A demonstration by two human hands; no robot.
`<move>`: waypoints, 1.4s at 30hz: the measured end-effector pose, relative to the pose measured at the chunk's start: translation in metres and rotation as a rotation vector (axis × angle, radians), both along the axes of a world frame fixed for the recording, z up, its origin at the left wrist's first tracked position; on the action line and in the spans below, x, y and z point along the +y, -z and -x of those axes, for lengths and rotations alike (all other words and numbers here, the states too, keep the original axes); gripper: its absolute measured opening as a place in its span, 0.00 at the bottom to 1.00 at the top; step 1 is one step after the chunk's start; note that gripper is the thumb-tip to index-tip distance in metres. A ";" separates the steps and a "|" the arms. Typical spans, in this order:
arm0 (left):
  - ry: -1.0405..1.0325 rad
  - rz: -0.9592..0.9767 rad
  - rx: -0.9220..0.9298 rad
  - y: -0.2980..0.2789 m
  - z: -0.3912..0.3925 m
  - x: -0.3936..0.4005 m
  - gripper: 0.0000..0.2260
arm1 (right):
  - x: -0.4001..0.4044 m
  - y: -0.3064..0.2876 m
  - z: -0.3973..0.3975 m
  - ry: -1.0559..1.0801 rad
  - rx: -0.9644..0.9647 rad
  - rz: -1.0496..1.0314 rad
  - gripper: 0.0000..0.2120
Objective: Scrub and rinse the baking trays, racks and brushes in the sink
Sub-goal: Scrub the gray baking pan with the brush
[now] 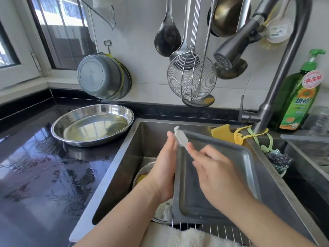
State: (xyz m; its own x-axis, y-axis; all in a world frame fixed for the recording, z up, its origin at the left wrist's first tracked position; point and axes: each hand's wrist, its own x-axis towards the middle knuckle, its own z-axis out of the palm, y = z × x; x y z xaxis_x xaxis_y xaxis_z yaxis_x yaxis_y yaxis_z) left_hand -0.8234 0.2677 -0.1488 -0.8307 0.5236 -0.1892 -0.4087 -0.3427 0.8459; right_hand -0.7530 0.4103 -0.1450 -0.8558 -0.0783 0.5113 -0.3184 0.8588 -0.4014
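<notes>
One flat grey metal tray [213, 175]

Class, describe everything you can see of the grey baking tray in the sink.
The tray is a grey, rectangular metal pan with rounded corners and a raised rim, looking wet and dull. It is tilted in the sink, inside facing the person. The left hand steadies its left edge; the right hand holds a white brush at its top left corner.
</notes>
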 end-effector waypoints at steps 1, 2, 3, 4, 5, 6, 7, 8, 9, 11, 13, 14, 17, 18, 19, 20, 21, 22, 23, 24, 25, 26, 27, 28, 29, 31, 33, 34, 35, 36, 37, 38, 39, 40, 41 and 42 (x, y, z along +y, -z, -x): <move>0.014 0.009 -0.008 0.003 0.002 0.000 0.37 | 0.002 -0.001 0.001 0.003 -0.008 0.007 0.24; 0.026 -0.006 -0.018 0.002 0.002 0.000 0.38 | 0.001 -0.002 0.001 -0.008 -0.024 0.010 0.24; 0.037 -0.032 -0.036 0.002 0.003 -0.002 0.38 | 0.000 -0.002 0.001 -0.033 -0.052 0.010 0.24; 0.045 -0.072 -0.064 0.001 0.004 -0.005 0.40 | -0.003 -0.001 0.000 -0.063 -0.087 0.009 0.24; 0.055 -0.115 -0.096 0.000 0.005 -0.009 0.42 | -0.004 0.000 -0.001 -0.089 -0.122 0.009 0.24; 0.069 -0.162 -0.122 -0.003 0.005 -0.012 0.44 | -0.005 0.000 -0.002 -0.105 -0.156 0.012 0.24; 0.076 -0.200 -0.141 -0.003 0.005 -0.015 0.46 | -0.004 -0.001 -0.003 -0.114 -0.189 0.018 0.23; 0.061 -0.224 -0.146 -0.004 0.006 -0.017 0.47 | -0.004 -0.002 -0.004 -0.127 -0.221 0.024 0.23; 0.025 -0.244 -0.151 -0.003 0.008 -0.018 0.46 | -0.003 -0.003 -0.005 -0.146 -0.247 0.027 0.22; -0.053 -0.270 -0.153 -0.007 0.006 -0.018 0.38 | -0.002 -0.005 -0.008 -0.166 -0.282 0.016 0.22; -0.082 -0.256 -0.156 -0.010 0.004 -0.016 0.27 | -0.001 -0.007 -0.010 -0.133 -0.283 0.006 0.22; -0.064 -0.232 -0.153 -0.011 0.002 -0.014 0.24 | 0.000 -0.007 -0.008 -0.100 -0.270 -0.007 0.23; -0.015 -0.206 -0.158 -0.010 0.001 -0.012 0.20 | 0.001 -0.008 -0.003 -0.055 -0.249 -0.016 0.23; -0.015 -0.212 -0.159 -0.012 -0.001 -0.012 0.19 | 0.001 -0.007 -0.002 -0.067 -0.263 -0.005 0.23; -0.028 -0.218 -0.164 -0.010 0.000 -0.013 0.19 | 0.002 -0.007 -0.003 -0.091 -0.292 0.003 0.22; -0.038 -0.216 -0.164 -0.011 -0.001 -0.014 0.19 | 0.003 -0.008 -0.006 -0.123 -0.332 0.004 0.22; -0.058 -0.203 -0.164 -0.009 0.001 -0.015 0.20 | 0.006 -0.010 -0.010 -0.160 -0.385 -0.001 0.21; -0.072 -0.182 -0.169 -0.008 0.002 -0.017 0.20 | 0.008 -0.012 -0.014 -0.200 -0.450 -0.008 0.21; -0.064 -0.172 -0.185 -0.007 0.004 -0.018 0.20 | 0.010 -0.015 -0.018 -0.236 -0.514 -0.016 0.21; -0.058 -0.160 -0.201 -0.005 0.006 -0.018 0.19 | 0.011 -0.018 -0.021 -0.259 -0.555 -0.024 0.21; -0.060 -0.162 -0.199 -0.004 0.007 -0.017 0.18 | 0.011 -0.019 -0.022 -0.260 -0.563 -0.035 0.21; -0.079 -0.173 -0.183 -0.002 0.008 -0.017 0.16 | 0.011 -0.020 -0.021 -0.241 -0.529 -0.053 0.21; -0.093 -0.188 -0.157 0.000 0.011 -0.016 0.15 | 0.012 -0.020 -0.019 -0.214 -0.476 -0.073 0.21; -0.104 -0.193 -0.139 0.001 0.012 -0.015 0.15 | 0.013 -0.019 -0.016 -0.194 -0.439 -0.084 0.21; -0.114 -0.193 -0.134 0.000 0.013 -0.015 0.16 | 0.013 -0.019 -0.014 -0.195 -0.434 -0.084 0.21; -0.137 -0.180 -0.122 -0.001 0.018 -0.019 0.17 | 0.015 -0.021 -0.014 -0.267 -0.535 -0.070 0.18; -0.185 -0.165 -0.104 0.001 0.023 -0.024 0.17 | 0.017 -0.022 -0.020 -0.352 -0.648 -0.094 0.15; -0.208 -0.166 -0.101 0.001 0.025 -0.025 0.17 | 0.018 -0.021 -0.024 -0.362 -0.654 -0.110 0.15; -0.227 -0.170 -0.095 0.002 0.026 -0.025 0.17 | 0.018 -0.021 -0.025 -0.350 -0.637 -0.120 0.15; -0.240 -0.168 -0.083 0.003 0.025 -0.024 0.17 | 0.018 -0.021 -0.025 -0.328 -0.602 -0.119 0.17; -0.246 -0.163 -0.074 0.004 0.025 -0.022 0.17 | 0.017 -0.020 -0.023 -0.302 -0.555 -0.111 0.19; -0.241 -0.158 -0.070 0.006 0.023 -0.020 0.17 | 0.016 -0.018 -0.020 -0.279 -0.510 -0.099 0.20; -0.232 -0.149 -0.069 0.007 0.023 -0.018 0.17 | 0.015 -0.018 -0.017 -0.265 -0.483 -0.092 0.20; -0.220 -0.140 -0.067 0.008 0.023 -0.018 0.17 | 0.014 -0.017 -0.014 -0.268 -0.482 -0.085 0.19; -0.218 -0.135 -0.060 0.007 0.022 -0.018 0.17 | 0.014 -0.017 -0.013 -0.286 -0.509 -0.077 0.18; -0.226 -0.134 -0.051 0.005 0.022 -0.020 0.17 | 0.015 -0.016 -0.014 -0.316 -0.556 -0.075 0.17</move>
